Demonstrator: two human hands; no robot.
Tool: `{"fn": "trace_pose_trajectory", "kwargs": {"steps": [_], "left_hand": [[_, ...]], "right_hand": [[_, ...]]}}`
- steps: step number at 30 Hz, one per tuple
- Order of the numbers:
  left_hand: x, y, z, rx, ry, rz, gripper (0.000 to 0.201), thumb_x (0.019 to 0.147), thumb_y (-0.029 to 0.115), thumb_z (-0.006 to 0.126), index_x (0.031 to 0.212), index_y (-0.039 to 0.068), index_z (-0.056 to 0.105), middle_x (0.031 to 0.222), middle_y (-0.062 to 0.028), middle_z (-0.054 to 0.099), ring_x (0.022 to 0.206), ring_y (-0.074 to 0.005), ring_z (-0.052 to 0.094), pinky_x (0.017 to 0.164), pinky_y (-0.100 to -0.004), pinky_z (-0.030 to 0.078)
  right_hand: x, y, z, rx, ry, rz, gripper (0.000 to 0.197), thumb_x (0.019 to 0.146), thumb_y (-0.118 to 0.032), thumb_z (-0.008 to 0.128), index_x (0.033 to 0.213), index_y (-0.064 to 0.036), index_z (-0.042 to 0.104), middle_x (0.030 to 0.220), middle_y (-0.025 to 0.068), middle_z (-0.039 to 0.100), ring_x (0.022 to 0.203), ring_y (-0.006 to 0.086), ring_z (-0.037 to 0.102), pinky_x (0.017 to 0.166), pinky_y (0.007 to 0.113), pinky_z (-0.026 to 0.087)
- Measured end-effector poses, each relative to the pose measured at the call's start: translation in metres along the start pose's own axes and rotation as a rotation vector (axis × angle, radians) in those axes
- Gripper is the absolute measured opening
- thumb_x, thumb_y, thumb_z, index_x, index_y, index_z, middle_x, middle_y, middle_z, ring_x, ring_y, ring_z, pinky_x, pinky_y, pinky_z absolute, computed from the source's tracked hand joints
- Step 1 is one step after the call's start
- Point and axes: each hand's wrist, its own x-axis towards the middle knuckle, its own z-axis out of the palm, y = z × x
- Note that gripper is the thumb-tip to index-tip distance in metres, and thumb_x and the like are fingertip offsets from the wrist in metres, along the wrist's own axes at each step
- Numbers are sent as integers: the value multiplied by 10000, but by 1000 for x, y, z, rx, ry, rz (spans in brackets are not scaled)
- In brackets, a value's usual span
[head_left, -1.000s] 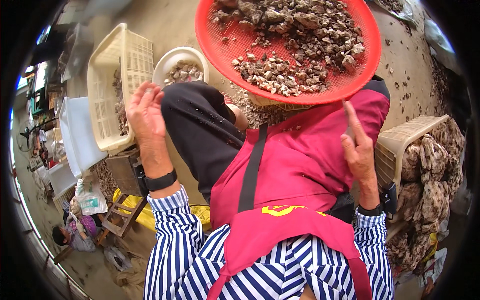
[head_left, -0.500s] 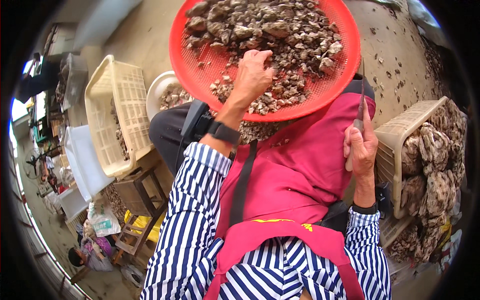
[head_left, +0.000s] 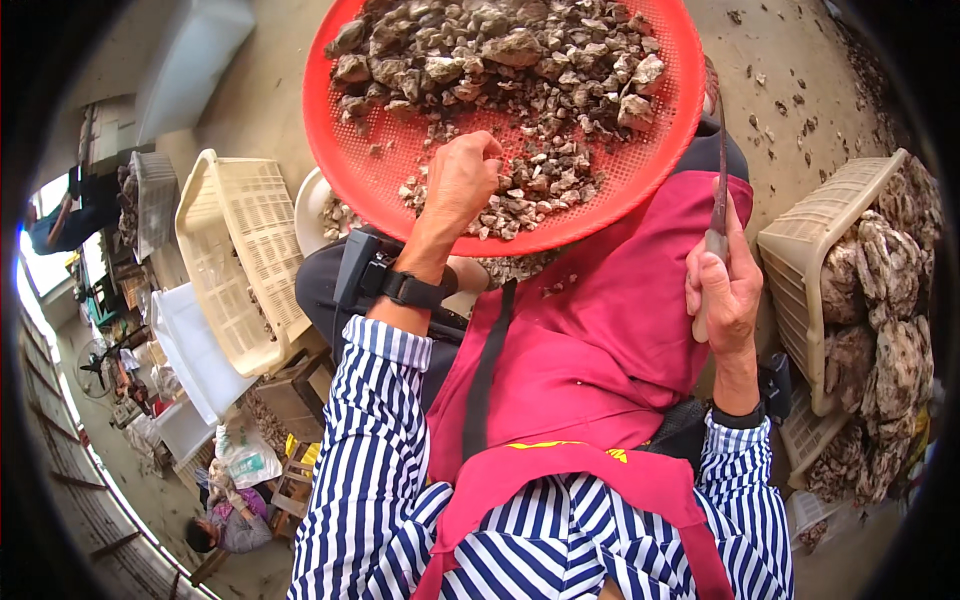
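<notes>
A round red mesh tray (head_left: 345, 190) rests across my lap, with clumps of rough grey-brown shells (head_left: 510, 48) heaped on its far side. Over the tray's near left part is my left hand (head_left: 463, 178), fingers curled and closed; whatever they hold is hidden. Smaller shell pieces (head_left: 545, 190) lie just right of it. My right hand (head_left: 724, 285) is wrapped round the pale handle of a knife (head_left: 720, 205) beside the tray, its long, thin, dark blade pointing up and away from me. The blade is outside the tray's rim.
To my right stands a cream crate (head_left: 815, 240) piled with large rough oyster-like shells (head_left: 890, 290). At left are a cream basket (head_left: 255, 230), a white bowl (head_left: 310, 215) of shell pieces and a white bin (head_left: 195, 345). Another person (head_left: 235, 520) sits at the lower left. Shell bits litter the floor.
My left hand has moved left over the tray, away from the small pieces, and its fingers are more curled. The view has shifted slightly. My right hand still grips the knife.
</notes>
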Motion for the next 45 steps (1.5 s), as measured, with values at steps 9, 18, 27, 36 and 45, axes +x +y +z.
{"fn": "trace_pose_trajectory", "kwargs": {"steps": [9, 18, 27, 36, 45], "left_hand": [[-1, 17, 7, 99, -154, 187, 223, 702, 132, 647, 897, 24, 650, 822, -152, 621, 856, -318, 590, 779, -397, 464], [-3, 54, 34, 127, -48, 556, 361, 684, 66, 649, 1043, 95, 620, 1099, -134, 547, 996, -312, 503, 856, -397, 431], [-35, 15, 8, 276, -205, 550, 189, 689, 99, 677, 874, 82, 647, 990, -81, 580, 949, -282, 521, 824, -370, 432], [5, 16, 13, 7, 126, 416, 183, 734, 64, 651, 914, 31, 649, 918, -155, 611, 891, -315, 581, 801, -378, 467], [33, 16, 26, 71, 37, 192, 170, 733, 115, 658, 866, 11, 637, 858, -170, 602, 836, -327, 593, 749, -390, 473]], "right_hand": [[0, 0, 1, 16, -2, 7, 559, 900, -125, 444, 1414, 2, 264, 611, -47, 432, 465, 15, 358, 418, 157, 319], [0, 0, 2, 7, -3, -9, 558, 904, -128, 450, 1415, -2, 265, 605, -48, 425, 462, 16, 360, 417, 156, 318], [1, 2, 0, 39, 1, -10, 560, 901, -126, 451, 1416, -7, 265, 597, -42, 424, 460, 20, 363, 423, 161, 328], [0, 2, 0, 11, 1, -16, 568, 901, -139, 458, 1418, -9, 261, 597, -43, 426, 463, 20, 370, 422, 160, 332], [1, 4, 0, 26, -4, -23, 568, 901, -138, 455, 1418, -8, 259, 600, -40, 429, 461, 21, 366, 421, 159, 323]]}}
